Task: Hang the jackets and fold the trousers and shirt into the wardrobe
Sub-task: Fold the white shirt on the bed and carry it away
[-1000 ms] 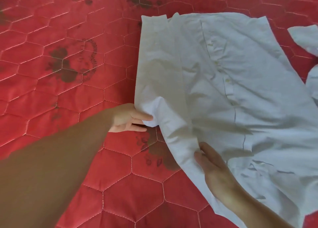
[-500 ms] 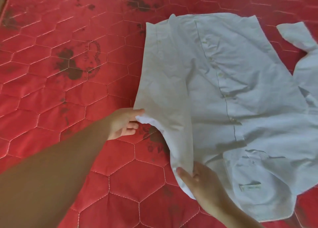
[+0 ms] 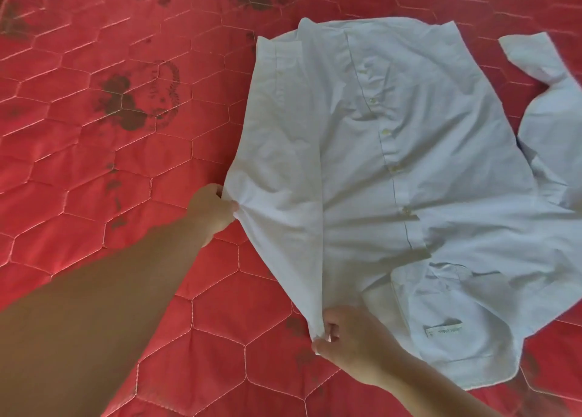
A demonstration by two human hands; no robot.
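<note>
A pale blue button-up shirt (image 3: 393,164) lies front up on the red quilted bed cover (image 3: 110,164), its left side folded inward over the body. My left hand (image 3: 214,211) pinches the shirt's left edge at mid height. Lower down, my right hand (image 3: 349,338) pinches the fold's near corner by the collar end. The collar with its label (image 3: 444,331) lies nearest me, and one sleeve (image 3: 548,101) trails off to the right. No jackets, trousers or wardrobe are in view.
The red cover, stitched in hexagons with dark flower prints (image 3: 135,101), fills the whole view. Bare cover stretches to the left of the shirt and in front of it.
My right hand has slid down the folded edge toward me to its near corner. The left hand has kept its pinch on the shirt's side. The fold is now pulled tauter.
</note>
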